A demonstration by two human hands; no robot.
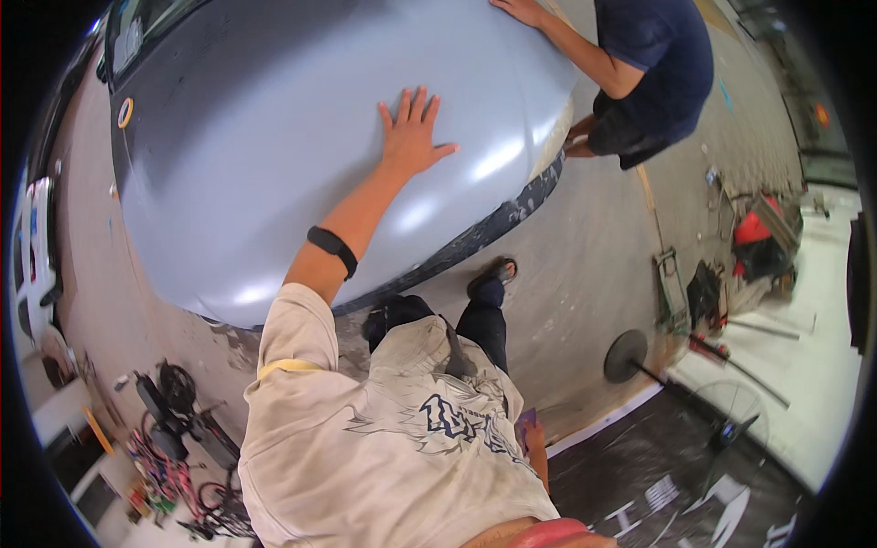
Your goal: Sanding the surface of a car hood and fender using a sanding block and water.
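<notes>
A car's broad front panel [301, 119], smooth and satin grey-blue, spreads out before me. My left hand [411, 142] lies flat on it with the fingers spread, and a black band [332, 248] circles that forearm. Down at my right side, partly hidden by my shirt, my right hand [534, 440] is closed on a small flat purple piece [526, 419] whose kind I cannot make out. Along the panel's near edge runs a dark, patchy bumper strip [512, 217]. On the far left of the panel lies a yellowish tape roll [125, 112].
A co-worker in dark clothes [662, 73] stands at the far right, one hand [523, 10] on the panel. Bicycles [196, 475] stand at the lower left. A round-based stand [627, 356], tools and a red item [755, 228] are on the right. A dark printed sheet [630, 466] lies behind me.
</notes>
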